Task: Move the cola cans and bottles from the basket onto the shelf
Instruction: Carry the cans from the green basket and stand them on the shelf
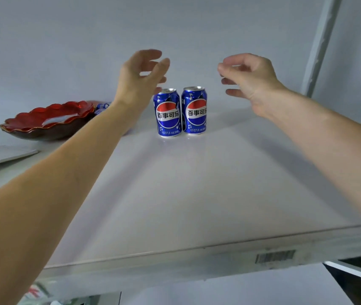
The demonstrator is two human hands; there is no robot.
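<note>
Two blue cola cans stand upright side by side near the back of the white shelf (175, 194): the left can (168, 113) and the right can (195, 111). My left hand (141, 73) hovers above and just left of the left can, fingers loosely spread and holding nothing. My right hand (250, 78) hovers to the upper right of the right can, fingers loosely curled and empty. Neither hand touches a can. Another blue can or bottle (102, 107) peeks out behind my left forearm, mostly hidden. The basket is out of view.
A red scalloped glass bowl (49, 122) sits at the shelf's left. A flat white board (1, 155) lies at the far left. A grey upright post (320, 45) rises at the right. The shelf's front edge (197, 258) carries a barcode label (275, 256).
</note>
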